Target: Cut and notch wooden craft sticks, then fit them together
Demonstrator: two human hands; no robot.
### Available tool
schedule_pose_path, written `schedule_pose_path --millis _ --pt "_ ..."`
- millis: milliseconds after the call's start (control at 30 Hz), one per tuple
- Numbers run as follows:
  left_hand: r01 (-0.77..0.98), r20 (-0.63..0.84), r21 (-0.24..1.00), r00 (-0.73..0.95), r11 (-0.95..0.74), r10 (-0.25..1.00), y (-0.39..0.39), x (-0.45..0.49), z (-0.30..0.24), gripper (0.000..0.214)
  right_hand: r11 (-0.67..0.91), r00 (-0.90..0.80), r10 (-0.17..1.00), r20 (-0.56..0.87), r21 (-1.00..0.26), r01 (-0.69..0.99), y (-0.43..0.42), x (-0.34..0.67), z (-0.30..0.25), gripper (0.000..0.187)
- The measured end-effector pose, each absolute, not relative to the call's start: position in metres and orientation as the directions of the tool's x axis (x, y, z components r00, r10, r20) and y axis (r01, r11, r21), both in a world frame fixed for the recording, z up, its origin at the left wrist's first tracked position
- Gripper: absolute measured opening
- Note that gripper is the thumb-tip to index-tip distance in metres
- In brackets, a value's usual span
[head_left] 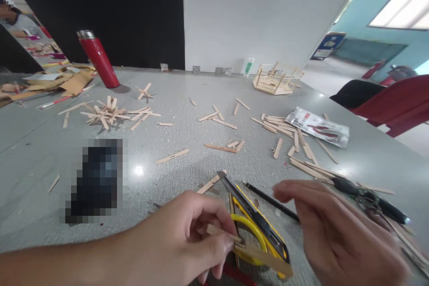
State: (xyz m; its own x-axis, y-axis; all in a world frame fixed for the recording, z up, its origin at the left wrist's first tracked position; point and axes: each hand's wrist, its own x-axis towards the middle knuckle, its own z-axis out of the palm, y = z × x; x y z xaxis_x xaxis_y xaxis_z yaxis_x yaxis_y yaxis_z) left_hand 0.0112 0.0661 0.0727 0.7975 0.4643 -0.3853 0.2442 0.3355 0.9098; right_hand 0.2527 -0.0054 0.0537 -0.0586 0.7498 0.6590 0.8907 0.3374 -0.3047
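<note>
My left hand (197,241) pinches a flat wooden craft stick (264,259) between thumb and fingers. The stick has a notch near the fingertips and its free end slants down to the right. At the right, my right hand (338,228) is held over the table with fingers extended close together; nothing shows in it. Between the hands lies a yellow and black utility knife (258,219), blade pointing away. A yellow ring-shaped item (259,232) is partly hidden under the held stick. Beside the knife, a black pen (270,201) runs towards my right hand.
Loose craft sticks (284,125) are scattered about. A stick framework (278,78), a glue tube (249,67) and a red bottle (98,60) stand at the back. Keys (365,196) lie right, a blurred dark object (97,178) left. A person (23,22) is at far left.
</note>
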Motion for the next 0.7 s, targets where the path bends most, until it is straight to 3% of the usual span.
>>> schedule_pose_path --millis 67,167,267,467,633,700 --pt "0.229 -0.353 0.930 0.779 0.288 0.519 0.068 0.010 0.068 0.007 0.353 -0.093 0.800 0.593 -0.339 0.872 0.005 0.260 0.053 0.024" --pt "0.227 -0.344 0.936 0.749 0.269 0.566 0.073 0.009 0.063 0.007 0.447 -0.335 0.879 0.341 -0.340 0.828 0.013 0.265 0.049 0.033" --pt "0.253 -0.363 0.930 0.738 0.266 0.569 0.080 0.010 0.063 0.012 0.524 -0.510 0.851 0.126 -0.271 0.808 0.017 0.268 0.045 0.043" --pt "0.166 -0.326 0.941 0.679 0.295 0.658 0.086 0.012 0.063 0.027 0.425 -0.390 0.900 0.196 -0.187 0.886 0.022 0.275 0.041 0.032" --pt "0.167 -0.291 0.956 0.656 0.242 0.696 0.086 0.011 0.064 0.024 0.384 -0.373 0.923 0.098 -0.312 0.869 0.016 0.268 0.044 0.025" --pt "0.171 -0.285 0.958 0.671 0.232 0.684 0.087 0.011 0.065 0.027 0.371 -0.342 0.927 0.155 -0.236 0.898 0.016 0.268 0.045 0.024"
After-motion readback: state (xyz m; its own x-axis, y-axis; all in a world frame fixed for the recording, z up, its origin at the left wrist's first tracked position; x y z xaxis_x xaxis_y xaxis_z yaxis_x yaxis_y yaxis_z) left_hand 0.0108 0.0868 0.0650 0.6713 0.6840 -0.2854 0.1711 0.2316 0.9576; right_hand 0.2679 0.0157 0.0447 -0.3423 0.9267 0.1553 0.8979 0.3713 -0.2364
